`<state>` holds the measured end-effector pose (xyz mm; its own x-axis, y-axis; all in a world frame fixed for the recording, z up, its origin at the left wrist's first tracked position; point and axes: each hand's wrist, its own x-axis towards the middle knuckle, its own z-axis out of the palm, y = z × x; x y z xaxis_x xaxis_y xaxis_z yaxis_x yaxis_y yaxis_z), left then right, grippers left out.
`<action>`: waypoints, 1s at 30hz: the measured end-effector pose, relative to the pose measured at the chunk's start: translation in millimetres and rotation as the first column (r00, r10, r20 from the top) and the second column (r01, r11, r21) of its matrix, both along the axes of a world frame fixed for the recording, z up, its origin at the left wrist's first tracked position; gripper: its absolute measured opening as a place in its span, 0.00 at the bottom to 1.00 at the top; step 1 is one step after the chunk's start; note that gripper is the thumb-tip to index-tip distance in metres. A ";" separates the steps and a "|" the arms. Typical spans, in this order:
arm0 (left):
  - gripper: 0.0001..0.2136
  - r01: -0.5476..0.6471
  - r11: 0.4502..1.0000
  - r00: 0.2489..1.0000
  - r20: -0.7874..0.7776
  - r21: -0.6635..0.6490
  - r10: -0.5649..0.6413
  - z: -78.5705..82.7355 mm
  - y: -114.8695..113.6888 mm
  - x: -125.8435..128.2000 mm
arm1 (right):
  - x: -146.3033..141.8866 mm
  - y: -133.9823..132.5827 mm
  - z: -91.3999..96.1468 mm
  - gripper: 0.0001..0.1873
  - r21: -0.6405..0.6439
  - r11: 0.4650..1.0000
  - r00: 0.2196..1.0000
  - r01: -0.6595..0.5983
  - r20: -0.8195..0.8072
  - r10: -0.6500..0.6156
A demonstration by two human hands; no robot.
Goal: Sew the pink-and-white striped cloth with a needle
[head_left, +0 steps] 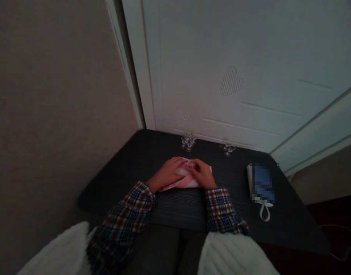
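A pink and white cloth (pixel 189 181) lies bunched on the dark table in front of me. My left hand (pixel 172 170) grips the cloth's left side, its fingers bent over the top and its thumb along the front. A tiny clear glass (pixel 191 163) rests against the top of the cloth, its round end facing up. My right hand (pixel 203 173) pinches this small glass between thumb and fingers, with the palm over the cloth's right end. Part of the glass is hidden by the fingers and the cloth.
At the table's back edge stands a cluster of several tiny stemmed glasses (pixel 188 141), and a smaller group of similar glasses (pixel 228 148) is right of it. A blue, blurred-out pouch-like object (pixel 263 183) with a white loop lies at right. A white panel (pixel 192 76) rises behind.
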<state>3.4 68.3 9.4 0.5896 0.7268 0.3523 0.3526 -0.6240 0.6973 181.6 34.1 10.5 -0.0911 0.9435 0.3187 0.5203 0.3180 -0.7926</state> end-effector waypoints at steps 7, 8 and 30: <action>0.26 -0.012 0.999 0.994 -0.109 0.045 0.017 -5.6 2.8 -2.2 | 14.5 1.9 -1.0 0.06 0.108 0.970 0.960 0.218 0.157 -0.233; 0.26 -0.016 0.998 0.992 -0.126 0.054 0.022 -7.1 3.5 -2.4 | 16.5 1.8 -0.7 0.06 0.104 0.960 0.950 0.261 0.149 -0.274; 0.17 -0.203 0.964 0.974 -0.067 0.171 0.217 -1.5 8.9 -9.0 | 10.5 3.0 -5.3 0.08 0.077 0.981 0.982 0.176 0.051 -0.180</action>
<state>-5.6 77.2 7.9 0.4627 0.7747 0.4311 0.5409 -0.6319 0.5550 192.1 37.1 5.2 0.0562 0.9212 0.3850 0.6179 0.2708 -0.7381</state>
